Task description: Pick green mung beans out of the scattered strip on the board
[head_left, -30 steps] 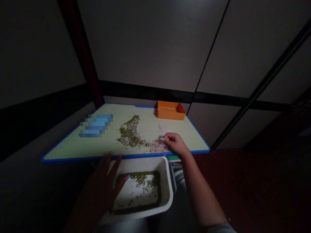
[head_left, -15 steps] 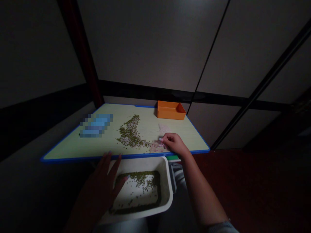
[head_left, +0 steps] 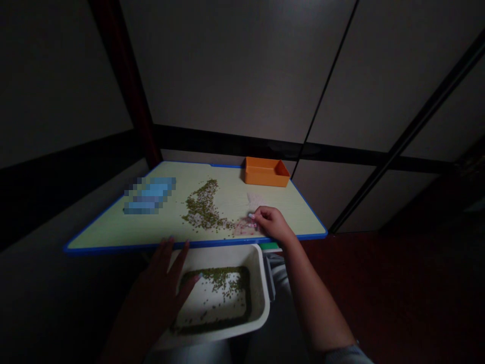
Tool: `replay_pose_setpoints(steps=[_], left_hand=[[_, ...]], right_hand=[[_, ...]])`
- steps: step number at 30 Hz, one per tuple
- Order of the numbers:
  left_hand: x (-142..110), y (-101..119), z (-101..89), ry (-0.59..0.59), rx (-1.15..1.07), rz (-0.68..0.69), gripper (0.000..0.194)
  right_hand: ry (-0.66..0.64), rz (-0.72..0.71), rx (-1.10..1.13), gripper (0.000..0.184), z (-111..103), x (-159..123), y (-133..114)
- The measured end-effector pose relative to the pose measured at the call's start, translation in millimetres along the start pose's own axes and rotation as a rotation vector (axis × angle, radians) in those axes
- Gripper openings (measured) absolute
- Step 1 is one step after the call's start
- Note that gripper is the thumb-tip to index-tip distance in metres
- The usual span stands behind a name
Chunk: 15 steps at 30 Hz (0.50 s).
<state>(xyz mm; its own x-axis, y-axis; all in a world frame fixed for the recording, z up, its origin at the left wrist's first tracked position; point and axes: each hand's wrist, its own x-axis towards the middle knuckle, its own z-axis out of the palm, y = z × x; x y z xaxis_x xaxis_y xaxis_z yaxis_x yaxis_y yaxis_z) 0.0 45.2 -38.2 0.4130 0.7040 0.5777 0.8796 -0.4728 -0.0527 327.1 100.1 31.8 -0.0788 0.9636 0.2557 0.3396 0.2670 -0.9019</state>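
Observation:
My right hand is closed in a pinch low over the right part of the table; whatever sits between thumb and finger is too small to make out. Beneath and beside it lie small pinkish bits, with a pale, thin patch just behind. To its left spreads a loose pile of small green beans mixed with paler bits. My left hand, fingers apart, rests at the left side of a white tub, fingertips near the table's front edge. More green beans lie on the tub's floor.
The pale table has a blue rim. An orange open box stands at its back right corner. A blurred-out blue item lies on the left. Dark panelled doors rise behind the table.
My right hand has shifted very slightly, its fingertips still pinched over the pinkish bits. My left hand and the tub look the same.

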Motion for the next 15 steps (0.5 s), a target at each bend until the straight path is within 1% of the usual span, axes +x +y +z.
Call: replay_pose_setpoints(steps=[5,9,15], left_hand=[[-0.5,1.2,-0.8,0.004,0.001,-0.003,0.073],[-1.1,0.3,0.5,-0.003,0.001,0.002,0.074],[0.9,0.7,-2.7,0.024,0.023,0.043,0.076]], right_hand=[[-0.031,0.011,-0.004,0.039,-0.2,0.1,-1.6],[-0.063,0.015,0.008,0.035,-1.0,0.3,-1.6],[-0.050,0.007,0.050,0.031,-0.2,0.7,0.4]])
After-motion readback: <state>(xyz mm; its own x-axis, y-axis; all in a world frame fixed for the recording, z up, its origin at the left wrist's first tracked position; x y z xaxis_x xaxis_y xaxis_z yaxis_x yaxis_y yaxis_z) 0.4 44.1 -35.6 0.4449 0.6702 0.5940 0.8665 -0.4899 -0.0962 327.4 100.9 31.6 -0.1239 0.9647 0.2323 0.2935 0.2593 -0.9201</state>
